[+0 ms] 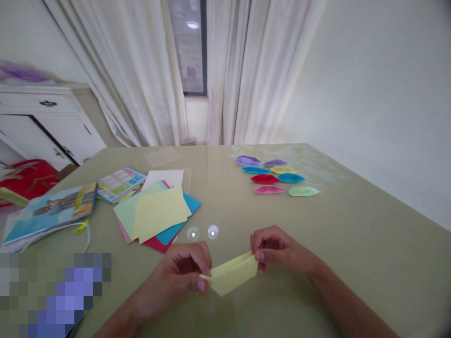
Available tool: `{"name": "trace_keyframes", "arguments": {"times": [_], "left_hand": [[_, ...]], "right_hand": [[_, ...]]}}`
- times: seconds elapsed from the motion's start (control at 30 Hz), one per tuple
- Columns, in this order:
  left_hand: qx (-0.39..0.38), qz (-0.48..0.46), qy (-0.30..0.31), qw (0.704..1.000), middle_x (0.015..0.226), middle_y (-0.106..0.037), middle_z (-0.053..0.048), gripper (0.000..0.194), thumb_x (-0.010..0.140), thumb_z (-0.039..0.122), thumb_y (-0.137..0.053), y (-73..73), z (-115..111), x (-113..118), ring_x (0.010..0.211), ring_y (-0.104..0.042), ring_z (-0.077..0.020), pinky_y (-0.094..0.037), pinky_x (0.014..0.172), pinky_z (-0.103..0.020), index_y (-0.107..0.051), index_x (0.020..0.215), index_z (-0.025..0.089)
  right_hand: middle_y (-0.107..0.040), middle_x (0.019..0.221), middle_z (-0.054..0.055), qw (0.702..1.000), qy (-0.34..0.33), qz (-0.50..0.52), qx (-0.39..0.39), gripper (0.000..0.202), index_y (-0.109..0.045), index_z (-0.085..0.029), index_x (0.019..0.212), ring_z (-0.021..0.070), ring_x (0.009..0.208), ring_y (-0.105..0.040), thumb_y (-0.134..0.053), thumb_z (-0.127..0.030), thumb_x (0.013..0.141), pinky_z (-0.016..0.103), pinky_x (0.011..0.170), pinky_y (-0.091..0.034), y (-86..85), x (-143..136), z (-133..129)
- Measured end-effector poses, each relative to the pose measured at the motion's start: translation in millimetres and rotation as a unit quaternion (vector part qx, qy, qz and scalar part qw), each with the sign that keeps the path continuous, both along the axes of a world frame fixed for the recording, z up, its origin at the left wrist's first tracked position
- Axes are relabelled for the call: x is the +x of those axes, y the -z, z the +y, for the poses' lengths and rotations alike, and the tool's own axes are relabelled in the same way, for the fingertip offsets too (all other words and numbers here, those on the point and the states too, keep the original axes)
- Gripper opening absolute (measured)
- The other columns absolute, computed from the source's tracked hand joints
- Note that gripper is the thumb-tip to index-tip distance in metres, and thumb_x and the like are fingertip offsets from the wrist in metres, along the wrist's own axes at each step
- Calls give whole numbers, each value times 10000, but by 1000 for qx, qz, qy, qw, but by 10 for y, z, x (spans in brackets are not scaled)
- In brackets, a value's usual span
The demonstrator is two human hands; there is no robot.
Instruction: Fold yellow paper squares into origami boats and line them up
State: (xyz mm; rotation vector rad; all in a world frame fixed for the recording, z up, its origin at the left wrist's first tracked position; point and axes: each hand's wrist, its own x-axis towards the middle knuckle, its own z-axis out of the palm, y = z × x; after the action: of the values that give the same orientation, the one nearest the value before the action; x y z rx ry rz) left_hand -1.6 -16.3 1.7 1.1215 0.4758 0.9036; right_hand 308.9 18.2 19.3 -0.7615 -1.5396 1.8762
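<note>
A pale yellow folded paper [234, 276] is held above the near part of the table [352, 220], slanting so that its right end is higher, with a long narrow opening along its upper edge. At its nine o'clock end, the left hand [185, 268] has thumb and fingers clamped on the pointed tip. At its two o'clock end, the right hand [276, 249] pinches the upper corner between thumb and fingers.

Taking the paper as the dial's centre, a group of small folded paper boats [264, 179] lies toward one o'clock, in purple, blue, yellow, red, pink and pale green, set close together in short rows. Toward ten o'clock is a fanned pile of loose sheets [160, 213], yellow on top, with blue, red, pink and green edges showing. Printed cards [121, 184] lie just past the pile, also toward ten; nearer nine are a picture book [52, 209] and a white cable [88, 237]. Beyond the table, pale curtains [232, 70] flank a narrow window [190, 51] near twelve, and a white cabinet [45, 124] stands toward ten.
</note>
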Motion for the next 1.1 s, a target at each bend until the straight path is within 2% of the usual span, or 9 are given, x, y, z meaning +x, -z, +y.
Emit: {"name": "trace_keyframes", "arguments": {"times": [0.17, 0.3, 0.43, 0.53, 0.67, 0.8, 1.1], "left_hand": [[32, 2, -35, 999, 856, -676, 11, 118, 821, 264, -922, 4, 25, 24, 739, -601, -84, -444, 656, -186, -850, 913, 277], [48, 2, -53, 997, 831, -665, 14, 104, 800, 245, -934, 6, 41, 42, 725, -596, -85, -445, 649, -192, -853, 855, 281], [44, 10, -63, 997, 833, -677, 9, 100, 818, 251, -919, -23, 28, 44, 747, -621, -93, -469, 672, -190, -825, 848, 238], [20, 30, -67, 997, 825, -722, -9, 131, 863, 314, -882, -39, 18, 48, 741, -678, -116, -513, 682, -203, -800, 885, 214], [12, 67, -93, 993, 779, -763, -19, 183, 877, 372, -863, -11, 36, 54, 685, -726, -130, -555, 656, -206, -798, 873, 201], [18, 72, -115, 991, 746, -766, -10, 213, 859, 390, -876, 17, 56, 63, 645, -733, -123, -567, 629, -194, -794, 830, 196], [13, 80, -135, 988, 661, -767, -20, 307, 853, 445, -867, -32, 26, 98, 525, -720, -141, -564, 517, -206, -750, 762, 176]], "right_hand": [[-699, 705, 1, 1000, -2, -11, 8, 265, -707, -141, 816, 101, 613, -640, -824, -352, 927, 204, 617, -507, -5, -17, -9], [-712, 739, 8, 1000, 4, -11, 17, 282, -690, -151, 846, 113, 639, -651, -825, -387, 923, 216, 628, -504, -2, -26, -17], [-704, 745, 3, 999, 20, -14, 28, 300, -673, -158, 840, 111, 621, -635, -839, -400, 906, 216, 609, -489, 35, -27, -6], [-675, 718, -13, 998, 48, -21, 47, 299, -663, -161, 817, 94, 612, -596, -817, -390, 931, 194, 591, -447, 58, -17, 11], [-653, 708, -21, 995, 68, -35, 63, 289, -668, -164, 815, 90, 622, -571, -815, -382, 935, 187, 589, -417, 56, -9, 16], [-663, 725, -9, 995, 58, -45, 64, 284, -691, -163, 840, 103, 631, -589, -822, -401, 924, 200, 599, -433, 43, -25, 1], [-636, 717, -11, 995, 54, -49, 71, 330, -664, -165, 818, 104, 630, -563, -792, -444, 940, 205, 592, -419, 53, -29, 3]]}}
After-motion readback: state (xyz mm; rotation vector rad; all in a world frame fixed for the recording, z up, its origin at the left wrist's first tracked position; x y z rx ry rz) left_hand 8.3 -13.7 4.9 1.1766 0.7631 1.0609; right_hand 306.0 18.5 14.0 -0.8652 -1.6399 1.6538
